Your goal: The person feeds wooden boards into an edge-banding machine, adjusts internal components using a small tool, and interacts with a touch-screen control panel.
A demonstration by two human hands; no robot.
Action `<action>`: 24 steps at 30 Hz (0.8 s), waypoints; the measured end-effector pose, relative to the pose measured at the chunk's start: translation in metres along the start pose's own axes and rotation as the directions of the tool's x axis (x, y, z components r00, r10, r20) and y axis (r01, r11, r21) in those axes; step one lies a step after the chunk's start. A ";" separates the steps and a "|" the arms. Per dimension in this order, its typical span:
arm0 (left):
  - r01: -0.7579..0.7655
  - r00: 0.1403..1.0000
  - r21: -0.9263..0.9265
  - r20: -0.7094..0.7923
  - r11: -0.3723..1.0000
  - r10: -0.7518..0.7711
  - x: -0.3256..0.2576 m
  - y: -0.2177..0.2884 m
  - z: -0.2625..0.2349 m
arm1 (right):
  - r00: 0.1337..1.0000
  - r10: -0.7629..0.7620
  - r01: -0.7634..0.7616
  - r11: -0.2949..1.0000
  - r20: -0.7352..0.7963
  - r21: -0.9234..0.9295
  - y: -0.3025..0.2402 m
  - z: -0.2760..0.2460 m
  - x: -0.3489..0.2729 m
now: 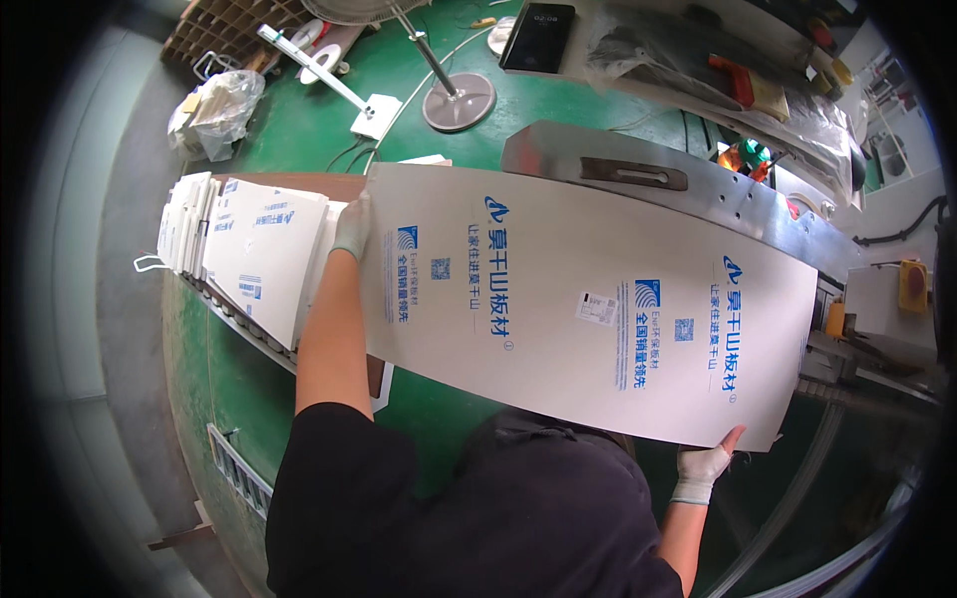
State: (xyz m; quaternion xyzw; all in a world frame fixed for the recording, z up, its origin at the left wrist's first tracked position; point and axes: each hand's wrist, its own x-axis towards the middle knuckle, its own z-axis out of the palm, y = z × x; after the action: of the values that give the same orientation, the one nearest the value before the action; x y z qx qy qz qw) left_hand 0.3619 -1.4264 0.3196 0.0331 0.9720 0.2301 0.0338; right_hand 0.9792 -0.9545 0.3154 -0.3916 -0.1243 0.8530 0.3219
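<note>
A long, off-white board with blue printing and a small white label stretches across in front of me. My left hand, in a pale glove, is closed on the board's left edge. At the near right corner my right hand, also gloved with the fingertips bare, grips the board with its thumb on top and the other fingers partly hidden beneath. The board's far long edge lies along a metal plate that has a slot and several holes.
Stacked, printed white panels stand at the left. A fan stand with a round base is on the green floor beyond. A dark phone and a red-handled tool lie on the far bench. A metal ladder-like frame is low at left.
</note>
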 end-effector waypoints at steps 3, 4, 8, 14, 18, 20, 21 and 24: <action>-0.009 1.000 0.044 -0.028 0.999 0.010 -0.012 -0.006 0.006 | 0.999 0.026 -0.025 0.999 -0.024 0.030 0.000 -0.015 0.000; -0.091 0.996 0.065 0.021 0.994 0.090 -0.017 -0.008 0.006 | 0.999 0.029 -0.028 0.999 -0.022 0.032 0.000 -0.021 0.001; -0.063 0.997 -0.001 -0.038 0.998 0.063 -0.052 -0.014 0.010 | 0.997 0.037 -0.034 0.999 -0.074 0.040 -0.003 -0.048 0.003; 0.136 0.973 -0.357 -0.128 0.924 -0.192 -0.100 -0.009 0.000 | 0.994 -0.042 0.050 0.996 -0.103 0.080 0.003 -0.049 0.015; 0.122 0.952 -0.828 -0.059 0.548 -0.301 -0.140 0.013 -0.012 | 0.967 -0.125 0.095 0.985 0.222 0.141 -0.010 -0.061 0.005; -0.029 0.971 -0.929 -0.113 0.368 -0.209 -0.176 0.018 -0.010 | 0.953 -0.195 0.124 0.949 0.232 0.289 -0.018 -0.085 -0.007; -0.136 0.978 -0.894 -0.191 0.426 -0.089 -0.202 0.018 -0.005 | 0.893 -0.251 0.104 0.923 0.374 0.371 -0.022 -0.104 -0.017; -0.220 0.960 -0.951 -0.172 0.218 0.220 -0.261 0.027 0.026 | 0.756 -0.509 0.365 0.849 0.411 0.381 -0.009 -0.171 -0.033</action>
State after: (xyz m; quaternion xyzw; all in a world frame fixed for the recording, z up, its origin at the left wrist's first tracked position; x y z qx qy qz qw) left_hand 0.6247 -1.4114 0.3221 0.1421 0.6138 0.7765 0.0140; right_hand 1.1272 -0.9754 0.2254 -0.0685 -0.1708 0.8327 0.5223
